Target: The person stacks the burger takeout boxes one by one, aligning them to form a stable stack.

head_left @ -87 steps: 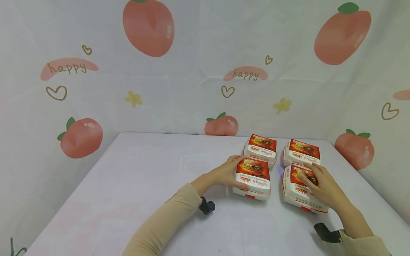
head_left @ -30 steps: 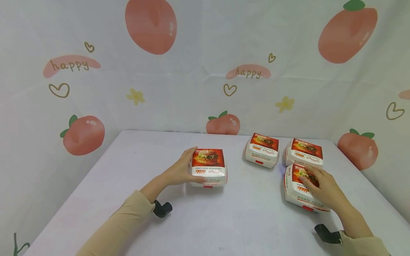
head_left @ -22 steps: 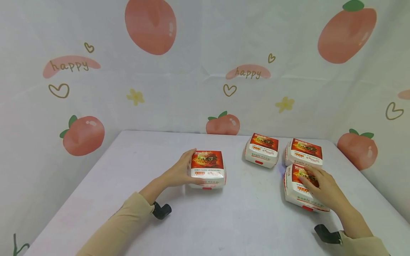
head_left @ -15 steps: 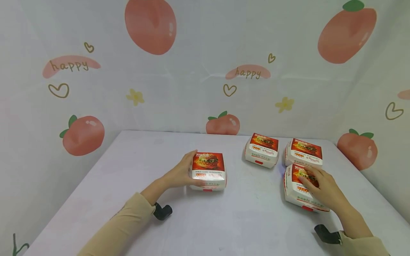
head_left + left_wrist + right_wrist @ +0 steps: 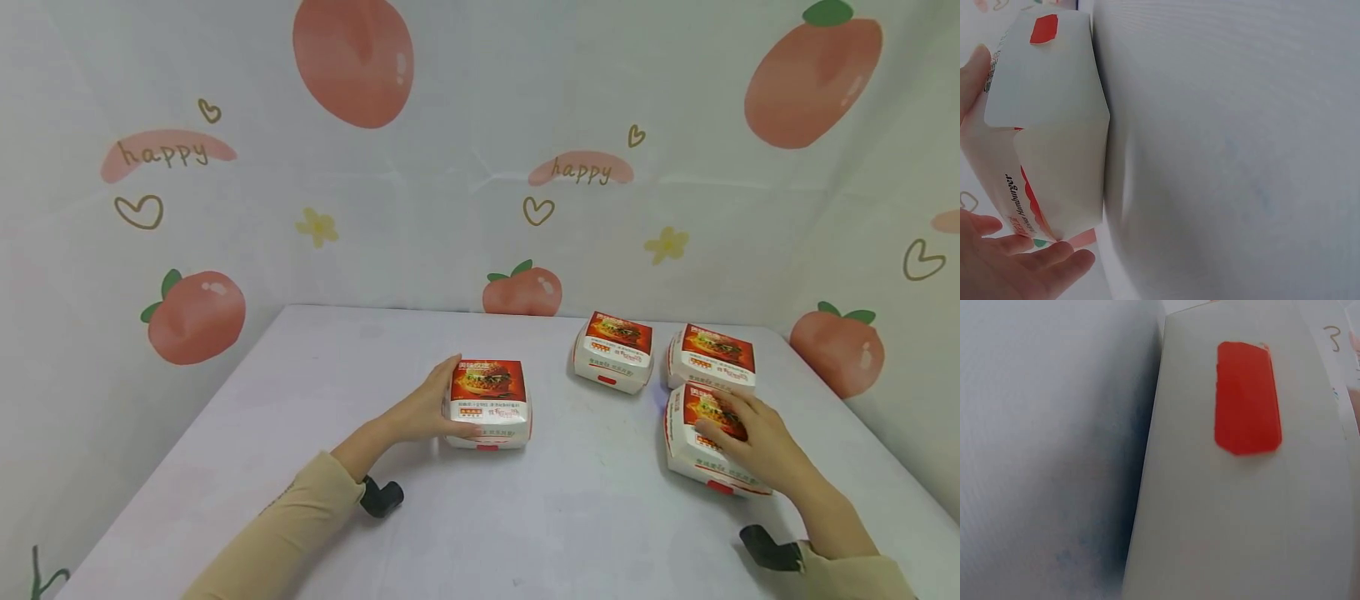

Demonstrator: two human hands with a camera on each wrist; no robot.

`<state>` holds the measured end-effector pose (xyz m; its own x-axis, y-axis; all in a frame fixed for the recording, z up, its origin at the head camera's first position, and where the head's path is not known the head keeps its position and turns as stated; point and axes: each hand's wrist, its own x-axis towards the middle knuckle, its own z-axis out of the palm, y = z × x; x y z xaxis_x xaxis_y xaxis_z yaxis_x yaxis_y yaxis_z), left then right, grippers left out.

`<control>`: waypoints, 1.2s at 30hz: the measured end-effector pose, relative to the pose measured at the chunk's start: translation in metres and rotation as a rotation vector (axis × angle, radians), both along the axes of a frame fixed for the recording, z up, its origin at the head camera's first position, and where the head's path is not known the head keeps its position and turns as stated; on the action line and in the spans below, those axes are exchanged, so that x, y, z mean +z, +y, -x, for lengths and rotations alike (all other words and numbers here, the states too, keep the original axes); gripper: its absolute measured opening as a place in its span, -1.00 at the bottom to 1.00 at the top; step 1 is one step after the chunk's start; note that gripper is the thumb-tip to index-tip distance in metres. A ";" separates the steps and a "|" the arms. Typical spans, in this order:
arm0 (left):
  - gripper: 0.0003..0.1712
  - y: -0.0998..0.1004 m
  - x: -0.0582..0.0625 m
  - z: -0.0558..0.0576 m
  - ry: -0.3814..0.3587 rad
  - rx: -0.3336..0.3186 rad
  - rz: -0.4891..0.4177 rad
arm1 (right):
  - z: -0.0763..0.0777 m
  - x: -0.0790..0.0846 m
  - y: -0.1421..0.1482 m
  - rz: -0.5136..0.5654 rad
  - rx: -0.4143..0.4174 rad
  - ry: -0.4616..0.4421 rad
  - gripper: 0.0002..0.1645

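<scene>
In the head view my left hand (image 5: 420, 410) holds a white hamburger box (image 5: 489, 403) with a red burger picture on its lid. The thumb lies along the box's front and the fingers reach its far left corner. The left wrist view shows this box (image 5: 1054, 169) standing on the table, between the thumb (image 5: 974, 74) and the spread fingers (image 5: 1063, 269). My right hand (image 5: 768, 442) rests on a second hamburger box (image 5: 697, 450), thumb on the lid. In the right wrist view that box's red tab (image 5: 1247, 400) shows large; most of the hand is out of sight.
Two more hamburger boxes sit toward the table's back right, one at the centre right (image 5: 613, 352) and one farther right (image 5: 712, 358), just behind the box under my right hand. A white table (image 5: 337, 358) meets a printed cloth backdrop (image 5: 435, 200).
My left hand has carried its hamburger box leftward from in front of the centre-right box, then lowered it slightly onto the table. The right hand has stayed on its box, its thumb shifting slightly.
</scene>
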<state>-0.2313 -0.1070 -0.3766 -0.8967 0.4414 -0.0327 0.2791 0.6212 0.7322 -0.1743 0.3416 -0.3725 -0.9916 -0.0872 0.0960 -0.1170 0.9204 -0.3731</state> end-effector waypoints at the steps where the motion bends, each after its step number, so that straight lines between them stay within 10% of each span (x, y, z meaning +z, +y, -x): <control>1: 0.34 0.000 0.000 0.000 -0.006 0.000 0.001 | 0.000 0.000 0.000 -0.003 0.006 -0.004 -0.09; 36: 0.31 -0.015 -0.004 0.000 -0.030 -0.023 0.063 | -0.002 0.010 -0.003 -0.061 0.056 -0.035 0.28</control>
<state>-0.2311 -0.1218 -0.3808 -0.8846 0.4580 -0.0878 0.2723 0.6602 0.7000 -0.1721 0.3391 -0.3629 -0.9877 -0.1467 0.0545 -0.1565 0.9339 -0.3215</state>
